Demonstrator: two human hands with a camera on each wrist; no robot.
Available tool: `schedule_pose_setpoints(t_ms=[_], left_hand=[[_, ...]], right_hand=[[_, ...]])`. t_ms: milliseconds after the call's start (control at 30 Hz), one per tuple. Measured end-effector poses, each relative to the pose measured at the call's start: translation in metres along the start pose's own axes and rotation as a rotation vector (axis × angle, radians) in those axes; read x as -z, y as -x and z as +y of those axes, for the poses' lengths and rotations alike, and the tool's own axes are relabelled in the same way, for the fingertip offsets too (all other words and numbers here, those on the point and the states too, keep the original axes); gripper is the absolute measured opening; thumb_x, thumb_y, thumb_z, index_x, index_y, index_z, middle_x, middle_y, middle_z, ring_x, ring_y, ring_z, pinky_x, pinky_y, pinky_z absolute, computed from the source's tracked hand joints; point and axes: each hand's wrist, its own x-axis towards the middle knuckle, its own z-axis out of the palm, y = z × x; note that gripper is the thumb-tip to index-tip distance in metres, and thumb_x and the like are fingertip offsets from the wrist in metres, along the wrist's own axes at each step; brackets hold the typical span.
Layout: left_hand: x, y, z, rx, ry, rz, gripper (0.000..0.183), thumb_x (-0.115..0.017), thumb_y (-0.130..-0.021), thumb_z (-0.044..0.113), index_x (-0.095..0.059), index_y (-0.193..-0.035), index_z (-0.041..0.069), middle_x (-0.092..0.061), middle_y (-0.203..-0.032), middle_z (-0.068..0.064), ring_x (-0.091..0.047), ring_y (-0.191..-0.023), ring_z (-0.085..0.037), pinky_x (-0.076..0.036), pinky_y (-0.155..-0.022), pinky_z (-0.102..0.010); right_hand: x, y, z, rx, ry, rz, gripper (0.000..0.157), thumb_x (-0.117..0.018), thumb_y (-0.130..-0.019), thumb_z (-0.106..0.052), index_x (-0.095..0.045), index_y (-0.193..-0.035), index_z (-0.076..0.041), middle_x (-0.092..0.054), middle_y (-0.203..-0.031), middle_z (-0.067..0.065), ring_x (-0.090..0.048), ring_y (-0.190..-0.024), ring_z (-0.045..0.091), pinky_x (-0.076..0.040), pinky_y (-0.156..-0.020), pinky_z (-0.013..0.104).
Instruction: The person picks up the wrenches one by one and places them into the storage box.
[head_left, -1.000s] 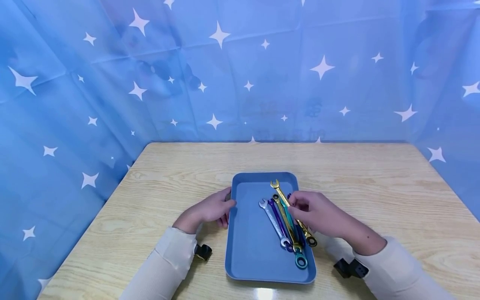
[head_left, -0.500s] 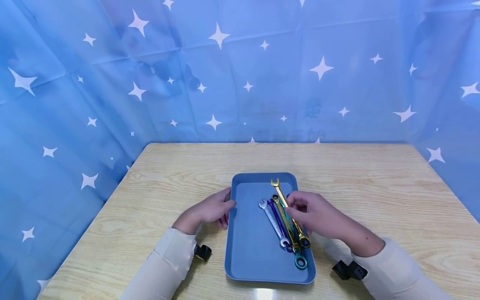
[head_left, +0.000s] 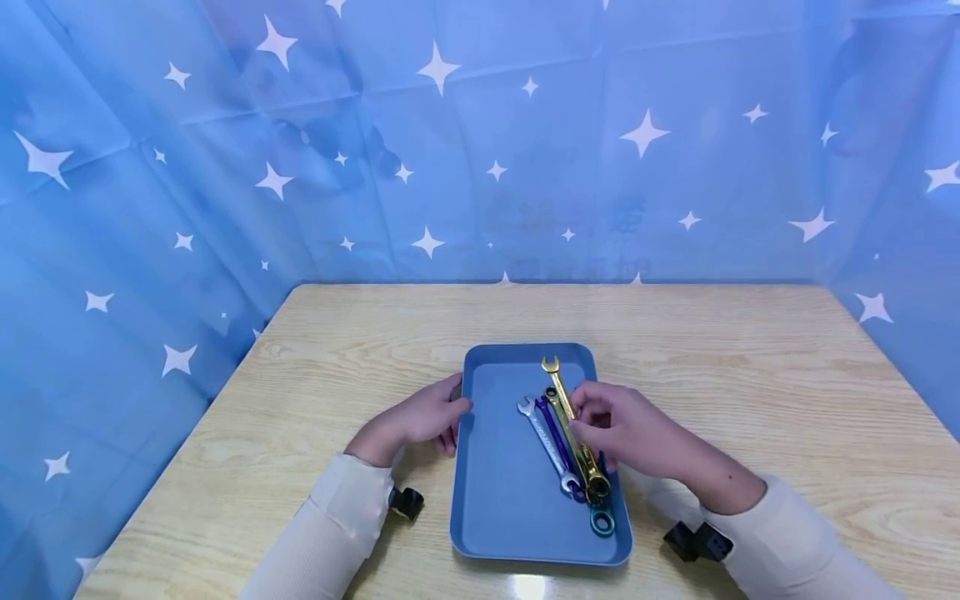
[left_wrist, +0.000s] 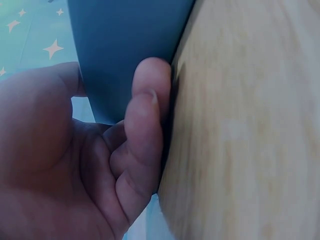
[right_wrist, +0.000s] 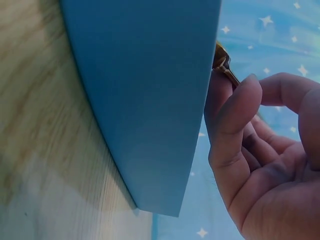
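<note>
A blue rectangular tray (head_left: 491, 500) lies on the table, a row of combination wrenches slanting along its right half. My left hand (head_left: 423, 417) grips the tray's left side, thumb over the rim; in the left wrist view its fingers (left_wrist: 142, 130) are against the outer wall. My right hand (head_left: 637, 429) pinches a shiny gold wrench (head_left: 561, 392) between thumb and fingers, above the row. Under it lie another gold wrench (head_left: 551, 395) and a teal one, whose ring end (head_left: 602, 522) shows. Left of these are a purple wrench (head_left: 553, 427) and a silver wrench (head_left: 545, 442).
The wooden table (head_left: 360, 333) stretches out on both sides of the tray. A blue curtain (head_left: 480, 125) with white stars hangs behind and to the sides. Black wrist cameras sit at both sleeves (head_left: 326, 517).
The gold wrench in my right hand has swung its ring end left, from the tray's right rim to over the other wrenches. My right hand shifted slightly left. My left hand stays put.
</note>
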Motion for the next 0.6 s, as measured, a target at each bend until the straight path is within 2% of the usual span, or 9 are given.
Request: schedule_pose_setpoints(t_ms=[133, 367, 600], left_hand=[[0.0013, -0.0001, 0.0007, -0.013, -0.001, -0.002, 0.051, -0.037, -0.097, 0.029, -0.021, -0.146, 0.021, -0.062, -0.062, -0.015, -0.063, -0.052, -0.028, -0.054, -0.050, -0.040], [-0.0007, -0.0003, -0.0017, -0.019, -0.007, -0.007, 0.051, -0.036, -0.097, 0.028, -0.022, -0.145, 0.019, -0.062, -0.062, -0.015, -0.064, -0.052, -0.028, -0.054, -0.050, -0.040], [0.0004, -0.0002, -0.0026, -0.020, -0.008, 0.007, 0.048, -0.036, -0.097, 0.028, -0.026, -0.143, 0.020, -0.062, -0.063, -0.014, -0.063, -0.052, -0.028, -0.054, -0.050, -0.040]], right_hand=[[0.0000, -0.0006, -0.0006, -0.007, -0.006, -0.008, 0.018, -0.057, -0.090, -0.017, -0.051, -0.103, -0.006, -0.056, -0.067, 0.004, -0.054, -0.043, 0.021, -0.050, -0.046, 0.035], [-0.0032, 0.0004, 0.0005, -0.008, -0.046, -0.046, 0.020, -0.058, -0.089, -0.016, -0.047, -0.102, -0.005, -0.062, -0.073, 0.009, -0.056, -0.047, 0.022, -0.052, -0.047, 0.035], [-0.0045, 0.0006, 0.0001, -0.003, -0.064, -0.058, 0.023, -0.060, -0.088, -0.016, -0.046, -0.102, -0.004, -0.061, -0.072, 0.009, -0.058, -0.050, 0.025, -0.052, -0.047, 0.035]])
